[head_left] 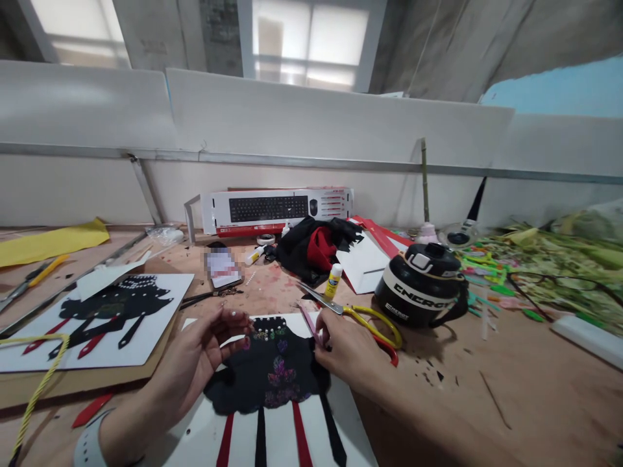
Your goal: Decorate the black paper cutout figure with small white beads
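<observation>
bright windows [335, 42] in rough grey wall [156, 35]; white panels [316, 123] with metal rail [316, 161] behind brownish tabletop [549, 402].

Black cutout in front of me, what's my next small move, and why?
Perhaps slide the scissors farther from the black cutout first: they lie right beside your right hand, which holds a slim pink item near the cutout.

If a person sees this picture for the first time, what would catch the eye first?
Probably the black shape with purplish patterns, on a white sheet between the left hand and the right hand. To its right, the scissors with yellow and red handles and the round black ENERGY bottle also stand out. A keyboard box stands at the back.
</observation>
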